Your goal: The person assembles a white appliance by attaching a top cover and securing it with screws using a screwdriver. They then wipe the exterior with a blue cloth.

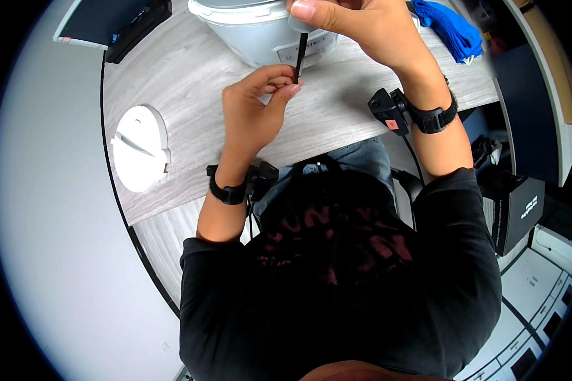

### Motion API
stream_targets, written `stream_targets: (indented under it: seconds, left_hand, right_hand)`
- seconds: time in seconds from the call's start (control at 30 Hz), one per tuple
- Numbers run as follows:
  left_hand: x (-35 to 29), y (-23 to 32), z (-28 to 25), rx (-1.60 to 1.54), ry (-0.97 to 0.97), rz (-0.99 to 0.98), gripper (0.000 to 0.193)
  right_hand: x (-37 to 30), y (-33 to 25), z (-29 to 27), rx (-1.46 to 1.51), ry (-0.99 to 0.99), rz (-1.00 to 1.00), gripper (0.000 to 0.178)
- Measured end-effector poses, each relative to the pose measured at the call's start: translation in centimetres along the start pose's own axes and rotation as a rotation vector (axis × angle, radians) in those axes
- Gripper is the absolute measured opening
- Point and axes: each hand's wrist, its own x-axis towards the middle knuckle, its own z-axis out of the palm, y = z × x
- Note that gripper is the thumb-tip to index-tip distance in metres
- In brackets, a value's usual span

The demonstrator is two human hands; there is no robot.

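A slim black rod with a pale grey, rounded upper end (pixel 303 47) stands nearly upright between my hands. My right hand (pixel 368 25) is closed round the pale end, its thumb stretched across it; the other fingers are partly cut off by the top edge. Lower down, my left hand (pixel 257 108) pinches the rod's bottom tip between thumb and fingers. Just behind the rod sits a large white bucket (pixel 245 38) with a label on its side. A dark device on a black strap is fastened round each of my wrists.
On the wood-grain desk (pixel 190 120), a white round lid-like piece (pixel 140 149) lies near the left edge. A blue cloth (pixel 451 32) rests at the far right. Part of a dark screen (pixel 98 22) shows top left. Black boxes (pixel 521 213) stand right, below desk height.
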Motion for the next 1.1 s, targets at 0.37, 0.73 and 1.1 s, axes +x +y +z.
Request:
stream_targets:
  seconds: [0.37,0.73,1.1]
  left_hand:
    - [6.1,4.9,-1.7,0.358,0.17,0.39,0.018]
    - [9.4,3.9,-2.3,0.346,0.246,0.429,0.019]
    - [9.9,4.1,-2.1,0.309,0.205,0.377,0.02]
  right_hand:
    - [6.6,-7.1,0.6,-0.203,-0.033,-0.344,0.025]
    - [9.6,-7.1,0.6,-0.373,0.006,-0.342,0.022]
    - [9.3,-7.7,0.4,-0.423,0.022,-0.353,0.022]
